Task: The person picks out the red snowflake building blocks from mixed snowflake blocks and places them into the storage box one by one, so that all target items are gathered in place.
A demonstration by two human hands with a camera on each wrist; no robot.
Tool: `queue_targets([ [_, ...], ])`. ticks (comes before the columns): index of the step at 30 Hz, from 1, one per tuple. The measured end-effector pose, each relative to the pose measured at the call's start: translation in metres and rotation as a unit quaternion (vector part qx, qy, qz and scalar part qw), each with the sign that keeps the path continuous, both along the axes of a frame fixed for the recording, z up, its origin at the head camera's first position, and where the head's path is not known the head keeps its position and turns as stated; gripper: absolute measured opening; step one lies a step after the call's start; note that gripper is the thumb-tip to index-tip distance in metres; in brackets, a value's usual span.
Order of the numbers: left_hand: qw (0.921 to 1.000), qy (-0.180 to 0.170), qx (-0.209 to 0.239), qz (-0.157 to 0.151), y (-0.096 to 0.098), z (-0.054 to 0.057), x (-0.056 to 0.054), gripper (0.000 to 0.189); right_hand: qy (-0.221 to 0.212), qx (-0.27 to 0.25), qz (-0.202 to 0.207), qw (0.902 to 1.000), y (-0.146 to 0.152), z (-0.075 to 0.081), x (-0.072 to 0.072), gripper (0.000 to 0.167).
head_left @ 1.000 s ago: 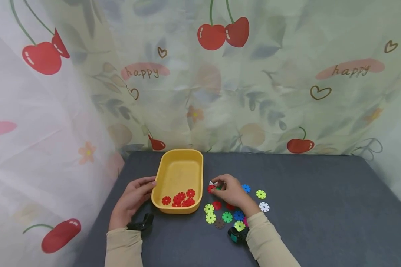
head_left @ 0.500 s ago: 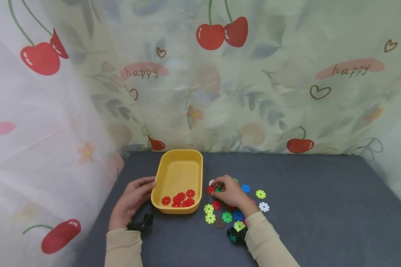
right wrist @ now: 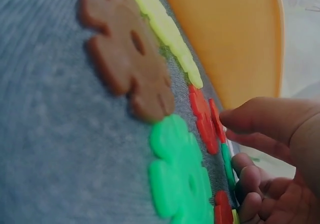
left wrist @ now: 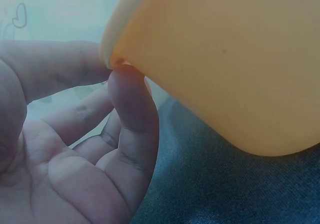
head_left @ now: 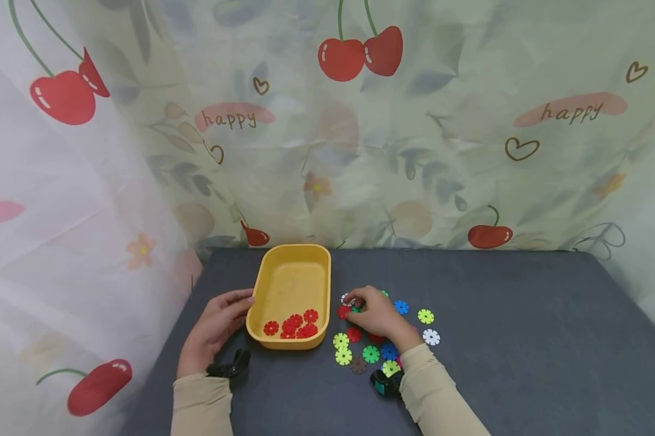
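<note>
My left hand (head_left: 216, 327) holds the rim of a yellow plastic tub (head_left: 291, 278) at its left side, with thumb and finger meeting the lip in the left wrist view. Several red notched discs (head_left: 296, 321) lie at the tub's near end. Right of the tub, my right hand (head_left: 379, 312) reaches down with bent fingers, its thumb and fingertips at a red notched disc (head_left: 344, 312). In the right wrist view the thumb tip touches that red disc (right wrist: 216, 119). A white disc (head_left: 346, 299) and a green one lie close by, partly under the fingers.
More notched discs are scattered around the right hand: yellow (head_left: 343, 356), green (head_left: 371, 354), brown (head_left: 359, 364), blue (head_left: 401, 307) and white (head_left: 431, 337). All lie on a dark grey cloth-covered table (head_left: 523, 339). A cherry-patterned curtain (head_left: 436, 133) stands behind it.
My right hand has dipped very slightly, and a green disc beyond it has come into sight. The red disc at its fingertips has shifted a little nearer. The left hand and tub stay put.
</note>
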State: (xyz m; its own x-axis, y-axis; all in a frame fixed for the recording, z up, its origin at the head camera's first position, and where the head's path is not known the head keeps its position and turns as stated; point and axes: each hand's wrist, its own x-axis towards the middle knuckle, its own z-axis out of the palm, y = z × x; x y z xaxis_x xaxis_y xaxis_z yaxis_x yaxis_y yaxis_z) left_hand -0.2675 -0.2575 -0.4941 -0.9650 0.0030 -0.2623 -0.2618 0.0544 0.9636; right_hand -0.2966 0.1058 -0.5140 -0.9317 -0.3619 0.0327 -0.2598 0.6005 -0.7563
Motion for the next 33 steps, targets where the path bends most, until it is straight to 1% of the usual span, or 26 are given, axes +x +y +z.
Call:
queue_targets([
  [6, 1.0, 0.005, 0.0, 0.001, 0.0004, -0.0024, 0.0003, 0.053, 0.004, 0.002, -0.006, 1.0, -0.001, -0.0011, 0.0006, 0.02],
  [12, 1.0, 0.004, -0.003, 0.001, 0.0, -0.0033, 0.0001, 0.052, 0.005, 0.006, -0.002, 1.0, -0.0002, -0.0024, 0.001, 0.014],
  [17, 1.0, 0.003, 0.003, -0.001, -0.0005, -0.0035, 0.0003, 0.052, 0.009, -0.001, 0.002, 1.0, 0.0, -0.0008, 0.0008, 0.013],
  [20, 1.0, 0.002, 0.004, -0.001, -0.0008, -0.0032, 0.0007, 0.053, 0.008, -0.002, -0.003, 1.0, -0.0005, 0.0, 0.0012, 0.011],
  [25, 1.0, 0.001, -0.001, 0.002, -0.0003, -0.0019, 0.0014, 0.053, -0.005, -0.005, -0.028, 0.9996, -0.0035, 0.0004, 0.0023, 0.019],
  [28, 1.0, 0.001, -0.002, 0.002, -0.0001, -0.0014, 0.0011, 0.052, -0.006, -0.003, -0.042, 0.9991, -0.0048, 0.0008, 0.002, 0.022],
  [33, 1.0, 0.003, -0.001, 0.0, 0.0, -0.0008, 0.0005, 0.051, 0.002, 0.008, -0.037, 0.9993, -0.0042, 0.0027, 0.0015, 0.019],
])
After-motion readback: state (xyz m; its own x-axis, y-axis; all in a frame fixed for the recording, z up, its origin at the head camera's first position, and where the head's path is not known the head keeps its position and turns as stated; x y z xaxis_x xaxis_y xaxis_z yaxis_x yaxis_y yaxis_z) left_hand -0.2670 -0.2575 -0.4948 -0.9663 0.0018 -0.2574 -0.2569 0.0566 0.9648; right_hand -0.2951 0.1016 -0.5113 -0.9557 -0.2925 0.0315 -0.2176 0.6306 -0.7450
